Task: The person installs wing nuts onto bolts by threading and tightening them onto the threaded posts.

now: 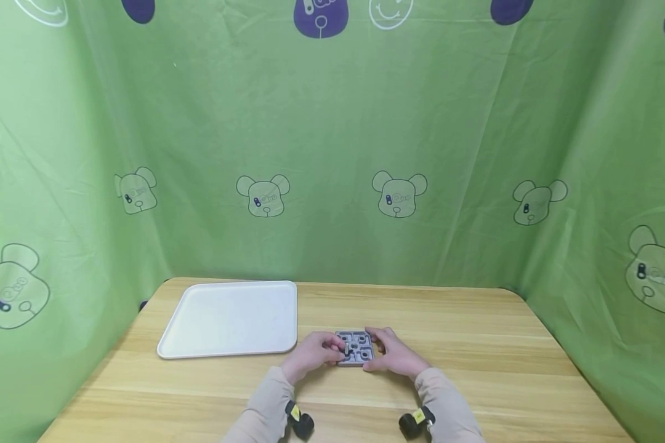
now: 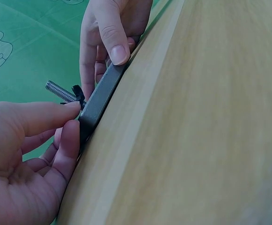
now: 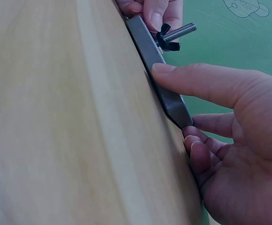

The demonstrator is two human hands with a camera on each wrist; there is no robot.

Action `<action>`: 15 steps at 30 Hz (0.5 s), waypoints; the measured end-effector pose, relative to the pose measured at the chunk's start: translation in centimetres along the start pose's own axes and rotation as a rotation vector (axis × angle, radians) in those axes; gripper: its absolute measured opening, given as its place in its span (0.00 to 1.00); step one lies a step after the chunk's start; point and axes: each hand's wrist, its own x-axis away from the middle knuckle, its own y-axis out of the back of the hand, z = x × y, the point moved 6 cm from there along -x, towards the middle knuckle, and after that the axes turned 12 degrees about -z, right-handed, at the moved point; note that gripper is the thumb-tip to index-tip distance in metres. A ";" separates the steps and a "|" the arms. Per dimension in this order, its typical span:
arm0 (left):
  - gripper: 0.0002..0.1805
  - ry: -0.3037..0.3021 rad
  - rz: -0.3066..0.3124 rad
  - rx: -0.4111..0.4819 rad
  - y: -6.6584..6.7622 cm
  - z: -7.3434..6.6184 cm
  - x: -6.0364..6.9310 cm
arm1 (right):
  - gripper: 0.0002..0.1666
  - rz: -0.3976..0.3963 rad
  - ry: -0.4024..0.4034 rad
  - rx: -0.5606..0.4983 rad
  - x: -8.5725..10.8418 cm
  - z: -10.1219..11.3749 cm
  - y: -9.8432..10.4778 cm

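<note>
A square grey metal plate (image 1: 364, 340) with round recesses lies on the wooden table between the two hands. From its upper face a threaded bolt (image 2: 59, 91) sticks up, with a black wing nut (image 3: 172, 46) low on it, close to the plate. My left hand (image 1: 314, 355) is at the plate's left side, thumb and index finger pinching at the wing nut; part of the nut is hidden behind the fingers. On the opposite side my right hand (image 1: 394, 357) grips the plate by its edges, thumb on the near side and fingers at the far corner.
A white rectangular tray (image 1: 229, 320) lies at the table's back left, left of the plate. Green cloth (image 1: 332, 246) with bear prints hangs behind and along both sides of the wooden table (image 1: 476, 344). Each wrist carries a small black camera.
</note>
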 end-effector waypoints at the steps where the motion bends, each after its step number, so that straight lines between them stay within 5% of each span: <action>1: 0.10 -0.006 0.000 -0.003 0.0 0.0 0.0 | 0.54 0.000 -0.001 0.001 0.0 0.0 0.0; 15: 0.09 0.012 -0.016 0.028 0.0 0.1 0.1 | 0.55 -0.002 0.013 0.026 -0.3 -0.3 -0.2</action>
